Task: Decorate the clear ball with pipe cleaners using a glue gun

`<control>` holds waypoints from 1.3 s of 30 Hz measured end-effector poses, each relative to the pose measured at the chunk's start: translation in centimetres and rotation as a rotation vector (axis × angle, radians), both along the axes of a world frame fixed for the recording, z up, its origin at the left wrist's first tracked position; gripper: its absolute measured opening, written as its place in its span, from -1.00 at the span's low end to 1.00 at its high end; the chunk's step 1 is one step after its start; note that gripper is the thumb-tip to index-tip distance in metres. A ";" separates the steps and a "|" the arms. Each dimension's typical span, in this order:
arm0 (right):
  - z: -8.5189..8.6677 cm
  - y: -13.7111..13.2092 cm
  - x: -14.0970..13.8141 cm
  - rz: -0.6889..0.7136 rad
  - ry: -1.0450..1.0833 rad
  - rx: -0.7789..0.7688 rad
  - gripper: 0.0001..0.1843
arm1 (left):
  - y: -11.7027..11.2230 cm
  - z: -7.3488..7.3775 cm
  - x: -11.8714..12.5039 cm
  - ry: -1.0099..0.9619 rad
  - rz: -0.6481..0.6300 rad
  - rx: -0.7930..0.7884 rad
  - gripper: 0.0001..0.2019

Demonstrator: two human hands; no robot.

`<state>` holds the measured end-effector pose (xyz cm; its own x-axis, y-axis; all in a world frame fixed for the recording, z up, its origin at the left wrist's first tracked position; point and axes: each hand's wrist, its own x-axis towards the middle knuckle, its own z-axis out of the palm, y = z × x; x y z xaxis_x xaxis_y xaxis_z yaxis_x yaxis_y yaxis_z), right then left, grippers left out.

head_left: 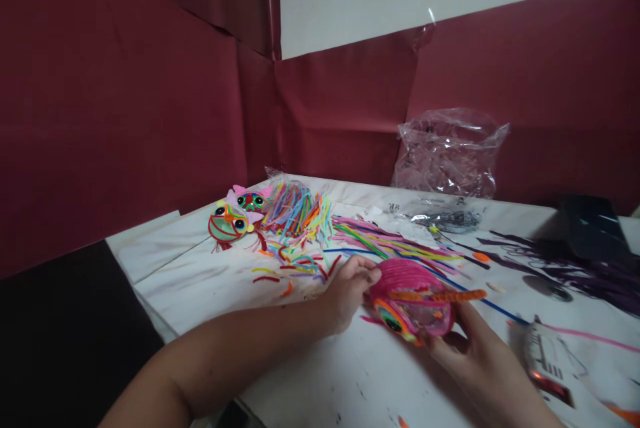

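A pink pipe-cleaner figure [415, 298] with a round eye and an orange pipe cleaner across it is held just above the white table [200, 281]. My right hand [470, 348] cups it from below, fingers curled round it. My left hand [350, 288] pinches its left edge with fingers closed. Behind them lies a spread of loose coloured pipe cleaners [380, 235].
Two finished colourful figures [233, 218] lie at the table's far left, next to a bag of coloured pipe cleaners [295, 205]. A clear plastic bag [447, 155] stands by the red wall. Purple strands [575, 268], a dark box [593, 225] and a small tool [547, 361] are at the right.
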<state>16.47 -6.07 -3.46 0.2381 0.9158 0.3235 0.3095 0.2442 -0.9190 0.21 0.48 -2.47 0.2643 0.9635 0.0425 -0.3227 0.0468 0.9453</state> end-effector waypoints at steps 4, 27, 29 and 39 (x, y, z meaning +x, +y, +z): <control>0.3 -0.1 -0.2 -0.013 -0.005 0.003 -0.59 | 0.0 0.1 0.0 0.000 0.000 0.000 -0.55; 0.1 -0.1 -0.1 0.001 0.012 -0.005 -0.56 | -0.3 0.4 -0.1 0.006 -0.021 -0.004 -0.53; 0.1 -0.1 -0.1 0.009 0.011 -0.007 -0.58 | -0.2 0.4 -0.1 0.004 -0.020 -0.004 -0.53; 0.5 -0.3 -0.1 0.017 -0.007 -0.022 -0.57 | 0.0 0.2 -0.2 0.002 -0.015 -0.004 -0.55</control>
<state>16.37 -6.40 -2.96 0.2205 0.9265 0.3049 0.3118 0.2292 -0.9221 0.05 0.44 -2.31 0.2792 0.9595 0.0383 -0.3200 0.0554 0.9458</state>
